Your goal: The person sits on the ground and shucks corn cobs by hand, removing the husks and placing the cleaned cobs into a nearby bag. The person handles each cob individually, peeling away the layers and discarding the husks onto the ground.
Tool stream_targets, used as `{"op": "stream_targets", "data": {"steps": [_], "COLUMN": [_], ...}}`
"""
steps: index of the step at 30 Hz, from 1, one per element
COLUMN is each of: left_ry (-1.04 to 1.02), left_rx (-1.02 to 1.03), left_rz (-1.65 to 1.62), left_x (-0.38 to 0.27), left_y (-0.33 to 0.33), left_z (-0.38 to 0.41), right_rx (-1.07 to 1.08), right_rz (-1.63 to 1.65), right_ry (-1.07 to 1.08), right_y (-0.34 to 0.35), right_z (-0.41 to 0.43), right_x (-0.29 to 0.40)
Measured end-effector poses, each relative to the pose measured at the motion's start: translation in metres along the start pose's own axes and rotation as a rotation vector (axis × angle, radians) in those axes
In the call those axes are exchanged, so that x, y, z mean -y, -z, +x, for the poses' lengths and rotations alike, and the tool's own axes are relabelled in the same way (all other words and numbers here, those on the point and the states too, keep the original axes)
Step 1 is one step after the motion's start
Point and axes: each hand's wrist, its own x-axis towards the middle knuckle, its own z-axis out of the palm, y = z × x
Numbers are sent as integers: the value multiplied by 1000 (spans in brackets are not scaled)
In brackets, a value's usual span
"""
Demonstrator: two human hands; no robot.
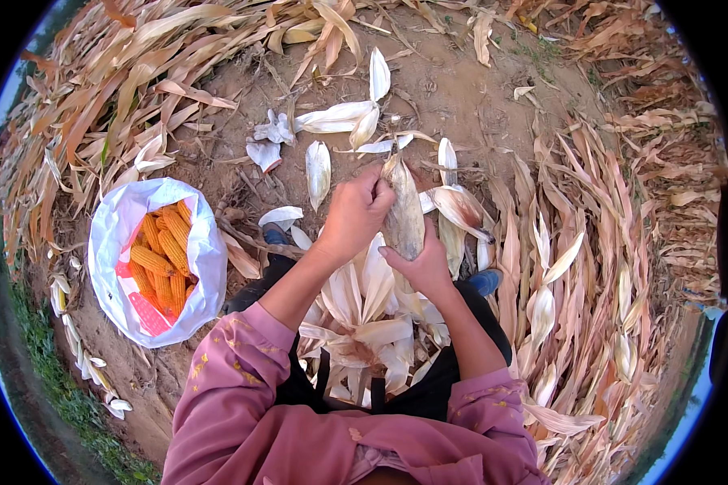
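An ear of corn in its dry husk point(405, 212) is held upright before me, tip pointing away. My right hand point(421, 260) cups its lower end, thumb across the front. My left hand point(362, 206) pinches the husk near the upper left side, fingers curled. Beneath my forearms, between my legs, lies a heap of loose pale husks point(364, 303). Just right of the held ear rests another husked ear point(461, 209) with a brown-stained wrapper. A further husk-covered ear point(318, 173) lies on the soil to the left of my hands.
At left stands an open white woven sack point(106, 267) with bare orange corn cobs point(164, 248) inside. White work gloves point(270, 142) lie on the soil beyond. Dry corn stalks are piled at left point(115, 79) and right point(570, 291). My shoes point(485, 281) flank the husk heap.
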Motion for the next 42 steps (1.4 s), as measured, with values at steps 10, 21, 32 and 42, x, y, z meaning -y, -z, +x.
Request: {"op": "stream_targets", "data": {"steps": [10, 21, 32, 42], "left_ry": [-16, 275, 421, 442], "left_rx": [-140, -164, -120, 100], "left_rz": [-156, -581, -814, -769], "left_x": [1, -3, 9, 12], "left_y": [-2, 5, -3, -25], "left_z": [-1, 1, 4, -12], "right_rx": [-21, 35, 107, -159], "right_rz": [43, 96, 364, 459], "right_ry": [7, -26, -32, -18], "right_y": [-7, -10, -8, -6], "right_z": [-1, 5, 2, 11], "right_x": [4, 3, -5, 1]}}
